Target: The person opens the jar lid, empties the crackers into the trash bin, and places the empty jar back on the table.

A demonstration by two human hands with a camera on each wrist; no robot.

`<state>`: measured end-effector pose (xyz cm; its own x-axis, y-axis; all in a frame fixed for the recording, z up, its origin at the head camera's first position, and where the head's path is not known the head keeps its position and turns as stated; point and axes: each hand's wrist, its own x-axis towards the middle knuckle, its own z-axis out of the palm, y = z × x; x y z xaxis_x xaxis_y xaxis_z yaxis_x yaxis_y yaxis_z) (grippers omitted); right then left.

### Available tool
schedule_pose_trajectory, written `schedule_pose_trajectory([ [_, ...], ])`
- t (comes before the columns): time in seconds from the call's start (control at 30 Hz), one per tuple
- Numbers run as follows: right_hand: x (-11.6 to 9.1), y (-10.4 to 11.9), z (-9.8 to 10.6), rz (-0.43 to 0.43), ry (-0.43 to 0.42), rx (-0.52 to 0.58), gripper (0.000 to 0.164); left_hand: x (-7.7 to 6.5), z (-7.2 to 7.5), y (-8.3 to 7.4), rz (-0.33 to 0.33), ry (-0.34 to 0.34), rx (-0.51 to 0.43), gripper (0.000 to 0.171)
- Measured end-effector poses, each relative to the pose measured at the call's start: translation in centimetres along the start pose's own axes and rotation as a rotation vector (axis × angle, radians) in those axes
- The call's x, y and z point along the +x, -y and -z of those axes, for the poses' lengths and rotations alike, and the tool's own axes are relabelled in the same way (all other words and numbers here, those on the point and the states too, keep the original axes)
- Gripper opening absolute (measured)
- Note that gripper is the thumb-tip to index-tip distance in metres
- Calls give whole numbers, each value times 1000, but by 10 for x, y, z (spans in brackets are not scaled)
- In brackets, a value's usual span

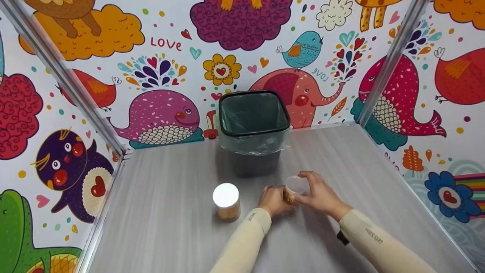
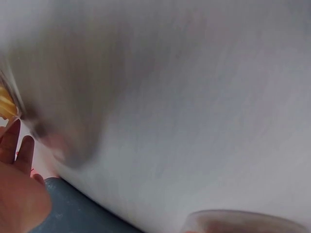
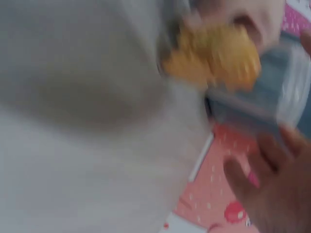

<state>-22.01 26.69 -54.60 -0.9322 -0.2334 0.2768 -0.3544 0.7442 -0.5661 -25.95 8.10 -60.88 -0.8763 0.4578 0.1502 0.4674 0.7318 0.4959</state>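
Two pale sleeves, the left sleeve (image 1: 242,242) and the right sleeve (image 1: 373,240), reach in on the near side of the bin (image 1: 252,165), the right one off to the bin's right; both carry dark lettering. A lidded jar (image 1: 229,213) stands upright on the tabletop (image 1: 170,189), in front of the bin's left part; it has a bright white lid (image 1: 226,195) and tan contents. About level with it, in front of the bin's right edge, is the snack jar (image 1: 298,185), see-through, with golden pieces (image 3: 218,58) inside. The left hand (image 1: 273,200) has its grip wrapped round the snack jar's body. The right hand (image 1: 320,195) has its grip on the translucent top end, thumb and fingers to either side; whether that end is a lid or an open rim cannot be told. Behind both jars rises the dark bin, lined with a clear bag (image 1: 257,146) folded over its rim. Beyond the bin is the wall (image 1: 221,70), printed with cartoon animals, hearts and flowers.
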Motion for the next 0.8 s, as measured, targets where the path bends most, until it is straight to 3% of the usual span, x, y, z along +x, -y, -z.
schedule_pose_trajectory([
  [0.17,-7,5,-23,-55,-170,26,74,0,0,-1,5,0,-8,51],
  [0.27,-6,1,-25,-49,-181,116,70,0,0,0,3,0,-13,50],
  [0.37,-1,-7,-15,-29,-71,262,69,0,-1,1,-6,5,-19,50],
  [0.47,10,-15,1,-8,117,384,68,1,-1,2,-17,3,-26,50],
  [0.63,31,-24,21,25,393,423,68,1,-2,3,-27,-20,-45,51],
  [0.7,34,-25,24,31,442,417,68,1,-3,3,-20,-24,-51,53],
  [0.8,31,-25,22,39,412,418,69,0,-3,2,-12,-30,-57,54],
])
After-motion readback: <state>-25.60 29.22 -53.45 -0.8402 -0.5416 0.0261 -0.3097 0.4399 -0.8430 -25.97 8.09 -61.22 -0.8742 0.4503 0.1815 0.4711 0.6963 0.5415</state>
